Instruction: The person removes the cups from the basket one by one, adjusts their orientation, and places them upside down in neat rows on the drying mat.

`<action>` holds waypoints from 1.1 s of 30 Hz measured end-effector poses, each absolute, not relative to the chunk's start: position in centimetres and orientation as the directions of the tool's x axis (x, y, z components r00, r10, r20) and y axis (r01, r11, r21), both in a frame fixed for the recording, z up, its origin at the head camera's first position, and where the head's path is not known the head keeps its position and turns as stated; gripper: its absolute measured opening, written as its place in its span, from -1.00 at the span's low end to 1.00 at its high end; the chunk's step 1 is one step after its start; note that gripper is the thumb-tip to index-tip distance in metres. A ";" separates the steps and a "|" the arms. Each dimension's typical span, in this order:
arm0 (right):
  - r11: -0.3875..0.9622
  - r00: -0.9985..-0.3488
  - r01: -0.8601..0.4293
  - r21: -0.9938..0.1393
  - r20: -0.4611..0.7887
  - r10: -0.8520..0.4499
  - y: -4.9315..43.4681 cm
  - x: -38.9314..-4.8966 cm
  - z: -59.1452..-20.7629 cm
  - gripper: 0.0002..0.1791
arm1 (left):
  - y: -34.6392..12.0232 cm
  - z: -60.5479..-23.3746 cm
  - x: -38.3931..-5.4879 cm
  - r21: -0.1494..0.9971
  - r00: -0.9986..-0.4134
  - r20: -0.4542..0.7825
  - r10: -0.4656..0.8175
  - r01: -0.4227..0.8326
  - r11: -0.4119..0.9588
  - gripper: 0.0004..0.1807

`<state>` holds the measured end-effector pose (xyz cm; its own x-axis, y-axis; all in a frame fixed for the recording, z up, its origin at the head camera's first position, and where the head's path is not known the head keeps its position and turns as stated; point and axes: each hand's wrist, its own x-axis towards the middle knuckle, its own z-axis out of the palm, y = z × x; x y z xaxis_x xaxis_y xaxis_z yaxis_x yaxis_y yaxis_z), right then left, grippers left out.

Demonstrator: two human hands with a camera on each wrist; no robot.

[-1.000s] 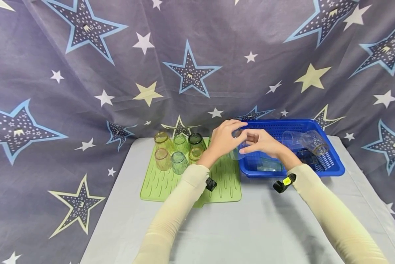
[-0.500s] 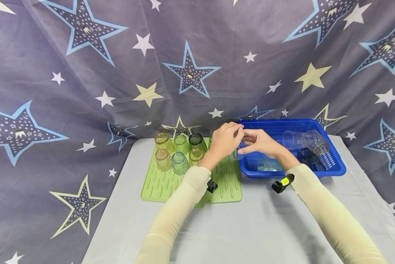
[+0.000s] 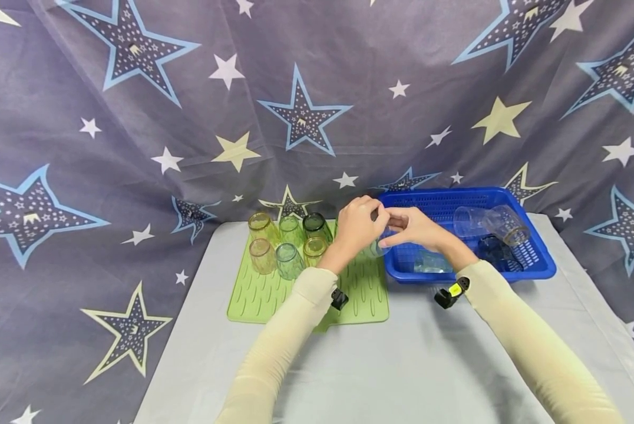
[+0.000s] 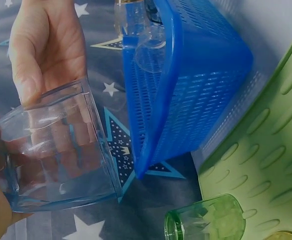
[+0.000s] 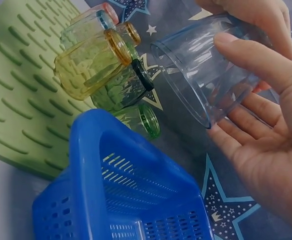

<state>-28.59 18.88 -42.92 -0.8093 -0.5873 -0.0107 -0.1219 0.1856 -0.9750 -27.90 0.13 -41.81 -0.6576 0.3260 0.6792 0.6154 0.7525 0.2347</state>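
Observation:
A clear, faintly blue drinking glass [image 3: 377, 248] is held in the air between both hands, tilted, over the gap between the green mat and the blue basket. My left hand [image 3: 360, 224] grips its base end, as the right wrist view shows. My right hand [image 3: 416, 228] holds the side, its thumb on the near wall and its fingers behind. In the right wrist view the glass's open rim [image 5: 181, 85] points away from the left hand. Through the transparent wall [image 4: 61, 145], the right fingers show in the left wrist view.
Upside-down coloured glasses stand in two rows on the green drying mat [image 3: 359, 303], including a pink glass [image 3: 262, 257] and a blue-green glass [image 3: 289, 262]. The blue basket [image 3: 468, 277] holds clear glasses [image 3: 469, 223], a dark glass [image 3: 494, 252] and a light-blue glass [image 3: 432, 262], lying down.
My left fingers have drawn in over the end of the glass. The right hand has shifted slightly left with it. The glasses on the mat and in the basket have stayed put.

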 end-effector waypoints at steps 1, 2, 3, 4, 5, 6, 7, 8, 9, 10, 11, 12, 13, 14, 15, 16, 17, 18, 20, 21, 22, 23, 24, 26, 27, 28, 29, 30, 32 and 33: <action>0.186 -0.806 -0.123 -0.975 -0.011 -0.592 18.8 -28.6 -42.9 -0.13 | 0.1 -41.8 -27.9 0.230 -0.659 0.678 0.325 0.610 0.758 -0.73; 0.191 -0.803 -0.127 -0.973 -0.012 -0.596 18.8 -28.6 -42.9 -0.13 | 0.1 -41.9 -27.9 0.226 -0.661 0.678 0.322 0.604 0.764 -0.72; 0.194 -0.801 -0.128 -0.973 -0.014 -0.599 18.7 -28.6 -42.8 -0.12 | 0.0 -41.8 -27.9 0.224 -0.663 0.677 0.320 0.599 0.769 -0.72; 0.200 -0.796 -0.132 -0.971 -0.016 -0.605 18.6 -28.6 -42.8 -0.12 | 0.0 -41.8 -27.9 0.223 -0.667 0.675 0.316 0.593 0.774 -0.71; 0.206 -0.792 -0.136 -0.969 -0.019 -0.610 18.5 -28.7 -42.8 -0.12 | -0.1 -41.8 -27.8 0.224 -0.670 0.674 0.312 0.588 0.778 -0.71; 0.212 -0.790 -0.136 -0.968 -0.024 -0.613 18.5 -28.7 -42.7 -0.11 | -0.2 -41.8 -27.8 0.224 -0.670 0.674 0.310 0.586 0.779 -0.71; 0.220 -0.789 -0.138 -0.966 -0.027 -0.613 18.5 -28.8 -42.7 -0.11 | -0.3 -41.8 -27.8 0.223 -0.670 0.676 0.308 0.584 0.780 -0.70; 0.231 -0.790 -0.144 -0.962 -0.029 -0.613 18.6 -28.8 -42.6 -0.11 | -0.4 -41.9 -27.8 0.222 -0.668 0.679 0.306 0.584 0.781 -0.71; 0.236 -0.791 -0.143 -0.961 -0.032 -0.611 18.6 -28.9 -42.5 -0.11 | -0.6 -41.9 -27.8 0.221 -0.666 0.681 0.305 0.584 0.781 -0.71; 0.239 -0.791 -0.143 -0.961 -0.034 -0.611 18.8 -29.0 -42.5 -0.12 | -0.7 -42.0 -27.9 0.219 -0.666 0.681 0.304 0.582 0.783 -0.71; 0.243 -0.792 -0.144 -0.959 -0.036 -0.610 18.9 -29.0 -42.4 -0.12 | -0.8 -42.1 -27.9 0.218 -0.664 0.683 0.304 0.583 0.783 -0.72; 0.248 -0.791 -0.149 -0.957 -0.035 -0.611 19.1 -29.1 -42.3 -0.13 | -1.0 -42.2 -28.0 0.217 -0.663 0.685 0.302 0.581 0.785 -0.72; 0.250 -0.789 -0.153 -0.956 -0.034 -0.613 19.3 -29.2 -42.2 -0.15 | -1.2 -42.4 -28.0 0.216 -0.664 0.685 0.299 0.577 0.788 -0.73; 0.251 -0.785 -0.157 -0.955 -0.034 -0.618 19.5 -29.3 -42.0 -0.16 | -1.3 -42.5 -28.1 0.218 -0.667 0.684 0.295 0.574 0.789 -0.74; 0.250 -0.782 -0.156 -0.956 -0.036 -0.623 19.7 -29.4 -41.9 -0.18 | -1.5 -42.7 -28.1 0.220 -0.669 0.683 0.293 0.570 0.792 -0.74; 0.257 -0.779 -0.161 -0.953 -0.037 -0.626 20.0 -29.5 -41.8 -0.19 | -1.7 -42.9 -28.2 0.220 -0.671 0.682 0.290 0.566 0.794 -0.74; 0.267 -0.776 -0.167 -0.949 -0.041 -0.629 20.3 -29.6 -41.6 -0.21 | -1.8 -43.0 -28.3 0.220 -0.672 0.682 0.288 0.564 0.796 -0.75; 0.282 -0.774 -0.172 -0.944 -0.048 -0.631 20.5 -29.8 -41.4 -0.22 | -2.0 -43.2 -28.3 0.218 -0.676 0.679 0.286 0.558 0.800 -0.75; 0.318 -0.772 -0.181 -0.931 -0.066 -0.632 21.0 -30.0 -40.9 -0.23 | -2.3 -43.5 -28.4 0.217 -0.682 0.675 0.281 0.548 0.808 -0.76; 0.341 -0.771 -0.188 -0.921 -0.077 -0.633 21.2 -30.1 -40.7 -0.23 | -2.4 -43.6 -28.4 0.215 -0.685 0.673 0.281 0.544 0.811 -0.77; 0.366 -0.768 -0.200 -0.909 -0.086 -0.634 21.4 -30.1 -40.5 -0.24 | -2.6 -43.8 -28.4 0.213 -0.685 0.674 0.278 0.540 0.814 -0.78; 0.390 -0.764 -0.214 -0.896 -0.094 -0.638 21.6 -30.2 -40.3 -0.24 | -2.7 -44.0 -28.4 0.214 -0.688 0.670 0.278 0.537 0.816 -0.78; 0.414 -0.761 -0.228 -0.881 -0.104 -0.641 21.8 -30.3 -40.1 -0.25 | -2.8 -44.2 -28.4 0.212 -0.692 0.666 0.279 0.533 0.819 -0.79; 0.468 -0.757 -0.250 -0.848 -0.130 -0.640 22.0 -30.3 -39.8 -0.25 | -3.1 -44.6 -28.5 0.205 -0.695 0.661 0.282 0.529 0.824 -0.80; 0.497 -0.755 -0.264 -0.827 -0.143 -0.640 22.2 -30.4 -39.7 -0.26 | -3.2 -44.8 -28.5 0.200 -0.697 0.657 0.288 0.529 0.825 -0.80; 0.523 -0.752 -0.277 -0.806 -0.158 -0.640 22.3 -30.4 -39.6 -0.26 | -3.3 -45.0 -28.5 0.195 -0.698 0.652 0.295 0.531 0.825 -0.80; 0.552 -0.750 -0.287 -0.783 -0.175 -0.638 22.3 -30.4 -39.5 -0.27 | -3.4 -45.2 -28.4 0.191 -0.702 0.643 0.305 0.533 0.824 -0.80; 0.580 -0.749 -0.295 -0.759 -0.193 -0.633 22.4 -30.4 -39.5 -0.27 | -3.4 -45.5 -28.5 0.184 -0.702 0.639 0.315 0.537 0.824 -0.79; 0.630 -0.746 -0.311 -0.712 -0.228 -0.626 22.6 -30.4 -39.3 -0.29 | -3.5 -46.1 -28.5 0.169 -0.706 0.626 0.332 0.538 0.826 -0.77; 0.656 -0.748 -0.319 -0.684 -0.244 -0.618 22.6 -30.4 -39.3 -0.30 | -3.6 -46.4 -28.5 0.167 -0.708 0.619 0.339 0.540 0.825 -0.78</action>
